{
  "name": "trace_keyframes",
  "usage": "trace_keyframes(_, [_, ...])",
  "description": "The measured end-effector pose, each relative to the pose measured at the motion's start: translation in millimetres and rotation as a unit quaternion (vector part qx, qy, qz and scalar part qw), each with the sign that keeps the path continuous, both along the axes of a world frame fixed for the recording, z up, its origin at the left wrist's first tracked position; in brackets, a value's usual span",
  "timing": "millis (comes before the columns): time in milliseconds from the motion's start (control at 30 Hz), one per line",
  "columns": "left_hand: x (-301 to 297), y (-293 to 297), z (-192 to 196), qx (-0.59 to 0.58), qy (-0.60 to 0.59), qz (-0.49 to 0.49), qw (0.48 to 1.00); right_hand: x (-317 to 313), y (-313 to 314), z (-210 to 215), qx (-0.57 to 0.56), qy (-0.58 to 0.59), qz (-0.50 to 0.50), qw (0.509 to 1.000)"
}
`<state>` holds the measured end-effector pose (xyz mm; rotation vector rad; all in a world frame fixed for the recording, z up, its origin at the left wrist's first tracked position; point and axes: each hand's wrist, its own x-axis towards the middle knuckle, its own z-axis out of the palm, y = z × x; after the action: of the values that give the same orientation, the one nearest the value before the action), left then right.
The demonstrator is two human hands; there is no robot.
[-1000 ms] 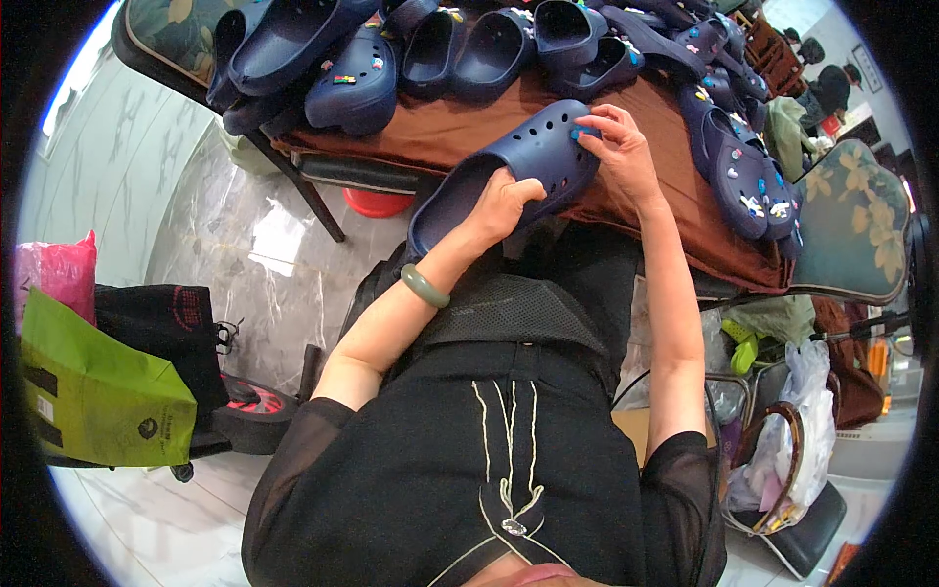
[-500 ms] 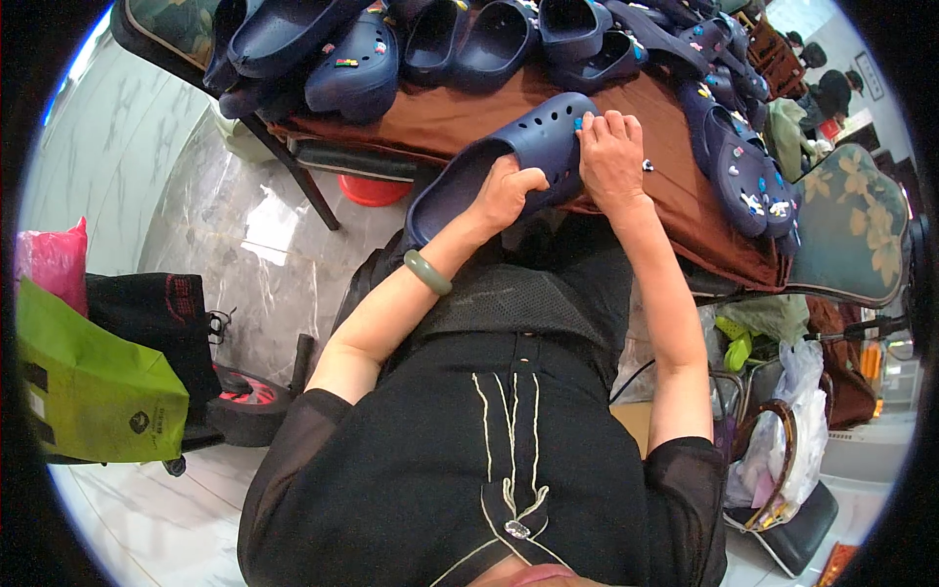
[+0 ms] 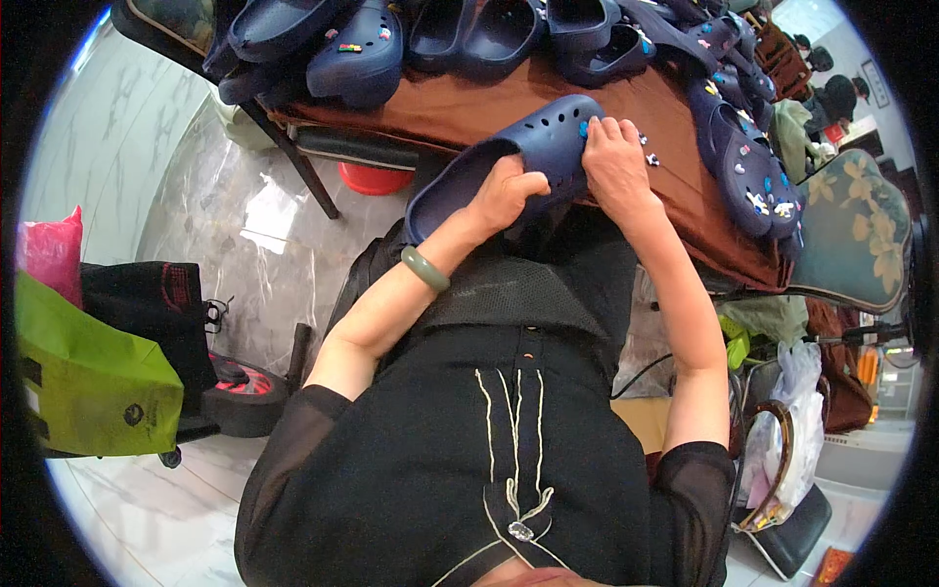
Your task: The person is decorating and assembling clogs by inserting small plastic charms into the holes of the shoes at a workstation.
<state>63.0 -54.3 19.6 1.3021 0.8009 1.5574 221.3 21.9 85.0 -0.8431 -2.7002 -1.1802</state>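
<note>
1. The left hand (image 3: 509, 191) is gripping the navy clog (image 3: 509, 161) by its side, fingers wrapped shut around it.
2. The right hand (image 3: 614, 166) is pressing down on the clog's toe, fingers together.
3. The clog is sitting at the brown table (image 3: 469, 103) edge.

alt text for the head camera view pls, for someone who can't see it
A person in black holds a navy perforated clog over a brown-covered table, left hand gripping its side, right hand pressing on its toe. More navy clogs line the table; a green bag sits on the floor at left.
</note>
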Motion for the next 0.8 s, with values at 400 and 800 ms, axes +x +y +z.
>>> trace_keyframes(400, [2,-8,-6,-0.03,0.0,-0.029,0.999,10,13,30,-0.156,0.185,0.049,0.969])
trace_keyframes(800, [-2,-1,-5,-0.004,0.027,-0.008,1.0,14,34,-8,-0.179,0.389,0.16,0.89])
